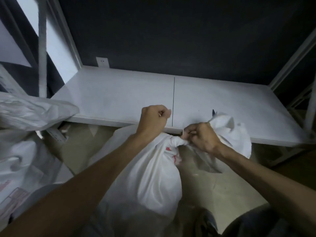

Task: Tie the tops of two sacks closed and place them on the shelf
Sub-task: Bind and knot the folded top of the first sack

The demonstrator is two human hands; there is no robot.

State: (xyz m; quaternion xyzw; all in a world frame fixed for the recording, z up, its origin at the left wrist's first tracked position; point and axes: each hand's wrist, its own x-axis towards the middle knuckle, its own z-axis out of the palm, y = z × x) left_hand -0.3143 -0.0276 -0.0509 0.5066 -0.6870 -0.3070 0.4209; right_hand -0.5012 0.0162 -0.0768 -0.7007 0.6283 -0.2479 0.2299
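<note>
A full white sack [147, 177] with red print stands on the floor in front of the low white shelf [119, 93]. Its neck [176, 142] is twisted tight, and the loose top [229, 132] flares out to the right over the shelf edge. My right hand [200, 136] pinches a thin pale string right at the twisted neck. My left hand [153, 117] is clenched in a fist above the sack, over the shelf's front edge, with a pale bit of string showing in it. A second white sack [25, 159] stands at the left, its open top [34, 110] lying against the shelf corner.
White metal shelf posts rise at the left [42, 48] and right [311, 108]. A dark wall with a white socket [102, 62] is behind the shelf. A white power strip [56, 134] lies on the beige floor under the shelf edge.
</note>
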